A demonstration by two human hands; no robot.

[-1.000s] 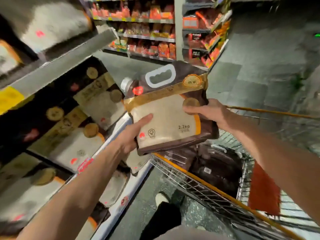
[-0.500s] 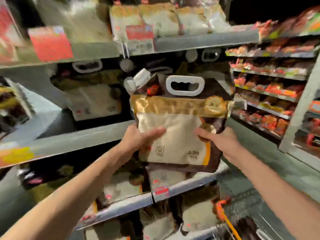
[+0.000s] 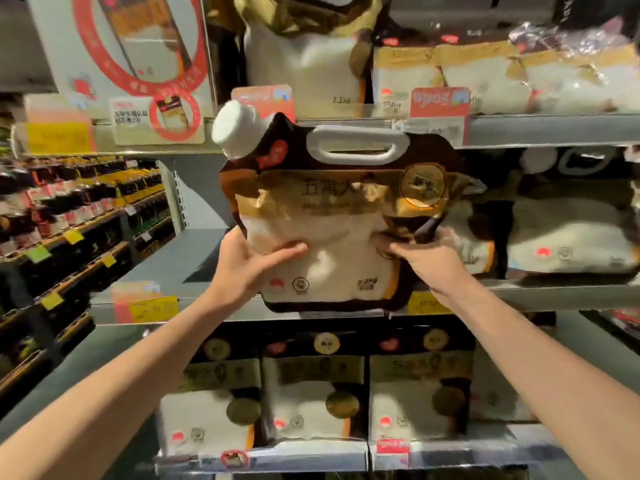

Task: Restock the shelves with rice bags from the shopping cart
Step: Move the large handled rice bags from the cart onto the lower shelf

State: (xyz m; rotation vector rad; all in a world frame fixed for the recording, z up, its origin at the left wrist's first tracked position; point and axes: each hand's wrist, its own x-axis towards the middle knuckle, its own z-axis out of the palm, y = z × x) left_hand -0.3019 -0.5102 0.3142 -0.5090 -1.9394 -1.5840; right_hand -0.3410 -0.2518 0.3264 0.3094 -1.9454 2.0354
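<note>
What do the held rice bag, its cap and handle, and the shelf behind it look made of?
Rice bag: flexible plastic film, glossy; it creases and glints where gripped. Cap and handle: white rigid plastic, smooth, likely moulded. Shelf: probably grey painted metal, thin flat edge; blur leaves this open.

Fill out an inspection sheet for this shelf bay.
Surface: middle shelf, grey, bare at left.
Job's things: rice bag held upright before that shelf; shelved bags to its right, more above and below.
Clutter: price tags on shelf edges; promo poster top left.
Grippers: left hand and right hand both grip the bag's lower half.
Cables: nothing seen.
Surroundings: another stocked aisle at left.
</note>
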